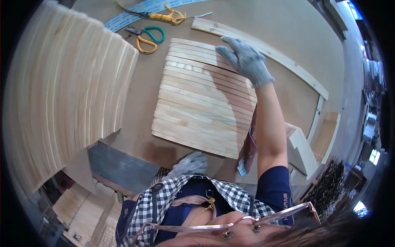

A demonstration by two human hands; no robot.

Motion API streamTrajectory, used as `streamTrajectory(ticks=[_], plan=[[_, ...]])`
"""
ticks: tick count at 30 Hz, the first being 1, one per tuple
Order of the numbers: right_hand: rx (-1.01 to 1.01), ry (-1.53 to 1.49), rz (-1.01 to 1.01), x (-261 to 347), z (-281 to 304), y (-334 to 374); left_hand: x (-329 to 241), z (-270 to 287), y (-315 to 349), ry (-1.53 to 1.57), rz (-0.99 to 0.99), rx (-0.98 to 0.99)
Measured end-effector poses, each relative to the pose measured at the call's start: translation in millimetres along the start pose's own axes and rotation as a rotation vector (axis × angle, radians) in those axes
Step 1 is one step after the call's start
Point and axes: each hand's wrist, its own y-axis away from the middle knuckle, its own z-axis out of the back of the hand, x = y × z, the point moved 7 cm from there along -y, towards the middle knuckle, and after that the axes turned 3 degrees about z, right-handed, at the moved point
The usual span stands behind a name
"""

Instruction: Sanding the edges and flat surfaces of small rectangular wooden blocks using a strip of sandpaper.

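Observation:
Pale wooden slats (205,105) lie side by side in a flat row on the brown worktable, with a narrow gap before the farthest ones. My right hand (245,59), in a grey knit glove, reaches over the far right of the row. Its fingers are stretched out, thumb apart, and it seems to touch the far slats. Close to my body, just off the near edge of the row, is my left hand (190,164) in a similar glove. How its fingers lie is not clear.
A tall stack of wooden slats (74,86) stands at the left. Green-and-orange-handled cutters (150,40) and a yellow-handled tool (166,16) lie at the back. A long wooden strip (284,59) crosses the far right. A dark reddish strip (249,142) lies beside the row.

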Motion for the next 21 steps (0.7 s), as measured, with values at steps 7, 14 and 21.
streamTrajectory(ticks=[7, 14, 21], plan=[[0.714, 0.119, -0.196, -11.0, -85.9, -36.0, -26.8, -8.2, -63.0, -0.650, -0.263, -0.590], [0.773, 0.205, -0.161, 6.2, -81.6, -40.7, -15.0, 0.1, -55.3, -0.667, -0.271, -0.540], [0.891, 0.109, -0.228, 1.3, -89.5, -32.8, -8.8, -1.9, -53.6, -0.567, -0.300, -0.559]])
